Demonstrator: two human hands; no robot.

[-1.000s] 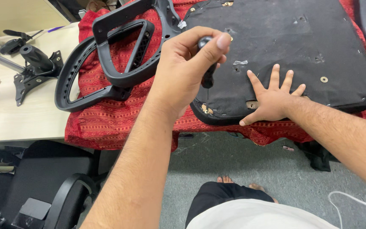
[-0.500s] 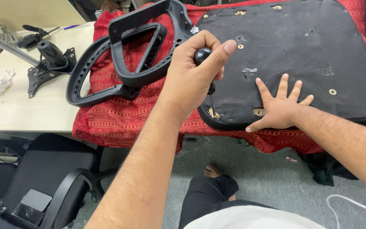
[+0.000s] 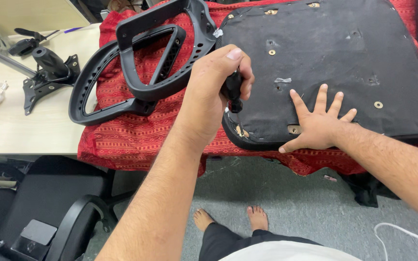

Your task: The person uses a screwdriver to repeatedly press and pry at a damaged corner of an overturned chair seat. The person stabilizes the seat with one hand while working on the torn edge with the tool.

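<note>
On the red cloth, the seat base [image 3: 330, 63] lies underside up; left hand [image 3: 216, 92] grips a black tool [image 3: 232, 89] at its edge, right hand [image 3: 318, 123] flat, open. Keep the tool upright and press firmly.

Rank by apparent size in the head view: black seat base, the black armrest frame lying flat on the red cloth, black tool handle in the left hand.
1. Black seat base, largest by far.
2. Armrest frame lying flat on the red cloth.
3. Tool handle, smallest, though the left hand hides most of it.
</note>
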